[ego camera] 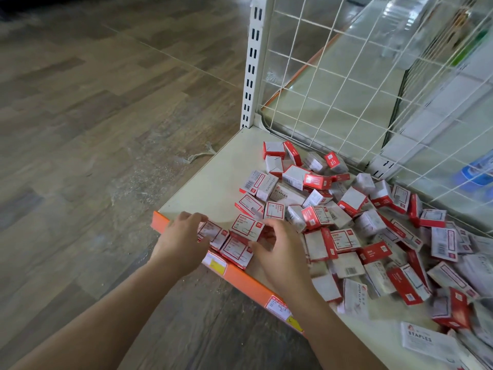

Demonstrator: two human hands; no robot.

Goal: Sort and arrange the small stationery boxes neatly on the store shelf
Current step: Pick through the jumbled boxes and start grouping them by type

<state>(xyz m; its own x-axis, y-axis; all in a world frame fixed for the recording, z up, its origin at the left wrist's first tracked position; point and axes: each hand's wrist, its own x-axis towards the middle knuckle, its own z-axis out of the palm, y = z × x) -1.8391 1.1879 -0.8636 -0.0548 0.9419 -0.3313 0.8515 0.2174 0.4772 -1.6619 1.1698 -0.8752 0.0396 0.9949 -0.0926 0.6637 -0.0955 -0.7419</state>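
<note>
Several small red-and-white stationery boxes (344,209) lie in a loose heap across the cream shelf (210,180). At the shelf's front left corner a few of these boxes (241,237) sit close together in a small cluster. My left hand (180,243) curls its fingers round the cluster's left box (212,233). My right hand (277,252) grips the cluster from the right, thumb at the front and fingers over the top. A larger white box marked STAPLES (424,343) lies at the lower right.
The shelf has an orange front strip (250,284) with price labels. A white slotted upright (253,62) and a wire mesh back (360,89) close the rear. The shelf's left part is bare. Wood-pattern floor (93,129) lies to the left.
</note>
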